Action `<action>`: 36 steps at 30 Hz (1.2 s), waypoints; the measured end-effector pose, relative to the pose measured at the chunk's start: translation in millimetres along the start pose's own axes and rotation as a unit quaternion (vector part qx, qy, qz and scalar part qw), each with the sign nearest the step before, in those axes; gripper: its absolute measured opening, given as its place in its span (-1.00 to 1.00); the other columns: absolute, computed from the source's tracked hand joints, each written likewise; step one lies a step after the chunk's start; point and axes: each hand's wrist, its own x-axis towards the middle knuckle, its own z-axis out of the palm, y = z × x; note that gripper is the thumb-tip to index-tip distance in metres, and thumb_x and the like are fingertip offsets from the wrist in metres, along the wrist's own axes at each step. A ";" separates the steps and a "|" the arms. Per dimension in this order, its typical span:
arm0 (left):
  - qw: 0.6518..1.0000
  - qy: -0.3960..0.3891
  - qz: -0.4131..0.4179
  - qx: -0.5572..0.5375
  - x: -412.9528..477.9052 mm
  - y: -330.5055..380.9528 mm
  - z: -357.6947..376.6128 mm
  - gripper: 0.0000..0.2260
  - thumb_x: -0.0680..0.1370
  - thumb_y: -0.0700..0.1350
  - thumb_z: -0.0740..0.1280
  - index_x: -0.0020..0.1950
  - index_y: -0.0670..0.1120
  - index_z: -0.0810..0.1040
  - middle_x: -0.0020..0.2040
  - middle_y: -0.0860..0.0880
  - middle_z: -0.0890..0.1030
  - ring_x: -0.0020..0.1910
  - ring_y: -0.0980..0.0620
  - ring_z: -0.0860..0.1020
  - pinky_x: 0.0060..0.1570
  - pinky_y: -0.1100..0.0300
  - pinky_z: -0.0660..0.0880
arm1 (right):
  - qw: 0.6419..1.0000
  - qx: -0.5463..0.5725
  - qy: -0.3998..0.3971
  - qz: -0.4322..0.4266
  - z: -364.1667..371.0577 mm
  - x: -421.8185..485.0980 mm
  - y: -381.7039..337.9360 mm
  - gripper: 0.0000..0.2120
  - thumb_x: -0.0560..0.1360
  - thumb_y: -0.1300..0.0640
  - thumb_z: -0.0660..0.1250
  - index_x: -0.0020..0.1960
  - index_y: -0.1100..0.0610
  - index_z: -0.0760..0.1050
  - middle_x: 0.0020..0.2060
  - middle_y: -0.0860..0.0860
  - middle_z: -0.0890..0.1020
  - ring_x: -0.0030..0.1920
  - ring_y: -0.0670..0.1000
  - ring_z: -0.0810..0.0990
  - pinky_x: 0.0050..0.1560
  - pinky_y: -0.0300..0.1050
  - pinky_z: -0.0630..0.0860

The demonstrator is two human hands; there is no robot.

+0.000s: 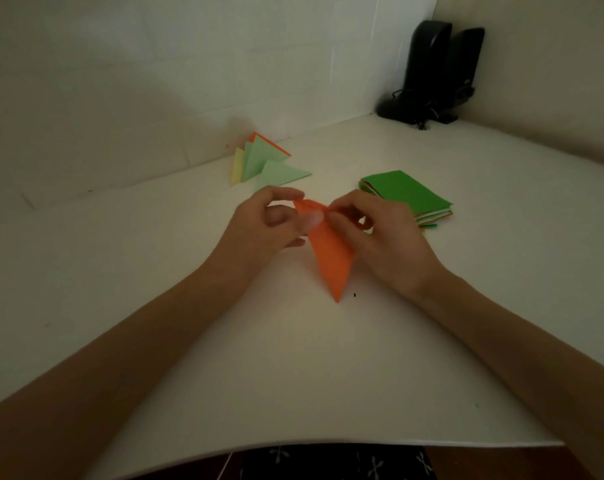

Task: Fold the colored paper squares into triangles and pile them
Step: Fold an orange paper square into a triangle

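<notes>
An orange paper [331, 258], folded into a long triangle, is held above the white table [293, 375] with its tip pointing toward me. My left hand [269, 226] pinches its top left corner. My right hand [380, 233] pinches the top edge from the right. A stack of flat paper squares [408, 195], green on top, lies just beyond my right hand. A pile of folded triangles [262, 161] in yellow, light green and orange sits near the back wall, partly leaning up.
Two black speakers [439, 71] with cables stand in the back right corner. Walls close the table at the back and right. The table's front edge [328, 443] curves near my lap.
</notes>
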 end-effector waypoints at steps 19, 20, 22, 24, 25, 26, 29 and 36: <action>0.999 -0.003 0.031 0.033 0.4 -0.5 -1.2 -0.82 0.51 -0.20 0.36 -0.23 -0.10 0.38 -0.33 0.06 0.47 -0.46 0.26 0.44 -0.38 0.41 0.38 | 0.908 0.349 -0.044 0.227 -5.3 4.2 -1.6 -0.85 0.50 0.25 0.31 -0.22 0.17 0.59 -0.32 0.10 0.57 -0.27 0.02 0.48 -0.18 -0.11 0.38; 0.999 -0.009 0.030 0.031 0.8 -1.3 -3.3 -0.81 0.47 -0.28 0.38 -0.21 -0.10 0.39 -0.30 0.02 0.48 -0.44 0.24 0.46 -0.38 0.40 0.40 | 0.910 0.344 -0.036 0.229 -5.4 4.5 -0.8 -0.87 0.50 0.25 0.32 -0.21 0.18 0.58 -0.31 0.12 0.56 -0.27 0.02 0.47 -0.19 -0.12 0.38; 0.999 -0.035 0.012 0.005 1.9 -1.9 -8.2 -0.80 0.44 -0.33 0.39 -0.13 -0.09 0.42 -0.26 0.01 0.52 -0.39 0.18 0.50 -0.38 0.35 0.44 | 0.917 0.324 -0.012 0.231 -6.7 5.4 0.5 -0.91 0.48 0.23 0.35 -0.19 0.16 0.58 -0.32 0.08 0.56 -0.28 -0.01 0.48 -0.21 -0.14 0.40; 0.999 -0.044 -0.015 -0.029 2.8 -2.4 -11.0 -0.80 0.45 -0.29 0.39 -0.02 -0.06 0.49 -0.29 0.02 0.56 -0.40 0.15 0.52 -0.40 0.33 0.44 | 0.925 0.306 -0.001 0.224 -8.1 5.7 0.8 -0.93 0.47 0.23 0.38 -0.20 0.13 0.58 -0.37 0.00 0.57 -0.34 -0.09 0.50 -0.26 -0.22 0.42; 0.998 -0.047 -0.025 -0.043 3.1 -2.9 -10.9 -0.81 0.46 -0.27 0.37 0.01 -0.07 0.51 -0.33 0.03 0.57 -0.41 0.15 0.51 -0.40 0.33 0.44 | 0.930 0.298 -0.004 0.213 -8.7 5.6 0.2 -0.91 0.46 0.24 0.39 -0.20 0.11 0.57 -0.42 -0.06 0.56 -0.38 -0.14 0.49 -0.30 -0.28 0.42; 0.997 -0.052 -0.028 -0.049 3.2 -3.4 -10.6 -0.84 0.47 -0.24 0.36 0.02 -0.08 0.54 -0.35 0.03 0.57 -0.41 0.15 0.50 -0.39 0.33 0.44 | 0.936 0.290 -0.009 0.198 -9.2 5.4 -1.3 -0.90 0.46 0.25 0.39 -0.20 0.10 0.57 -0.46 -0.12 0.55 -0.41 -0.18 0.47 -0.34 -0.33 0.40; 0.998 -0.051 -0.027 -0.028 3.0 -4.5 -8.6 -0.92 0.49 -0.27 0.34 -0.09 -0.11 0.57 -0.36 0.06 0.59 -0.40 0.17 0.49 -0.36 0.34 0.42 | 0.942 0.289 -0.019 0.168 -9.4 5.2 -5.3 -0.89 0.46 0.29 0.37 -0.20 0.11 0.55 -0.47 -0.15 0.54 -0.42 -0.22 0.46 -0.35 -0.37 0.40; 0.998 -0.013 -0.026 -0.061 3.1 -3.2 -12.8 -0.83 0.51 -0.36 0.27 -0.18 -0.12 0.52 -0.40 -0.03 0.53 -0.46 0.10 0.42 -0.42 0.28 0.37 | 0.911 0.378 -0.069 0.148 -11.0 2.4 -1.9 -0.79 0.48 0.41 0.27 -0.10 0.11 0.50 -0.36 -0.03 0.56 -0.31 -0.05 0.47 -0.23 -0.23 0.42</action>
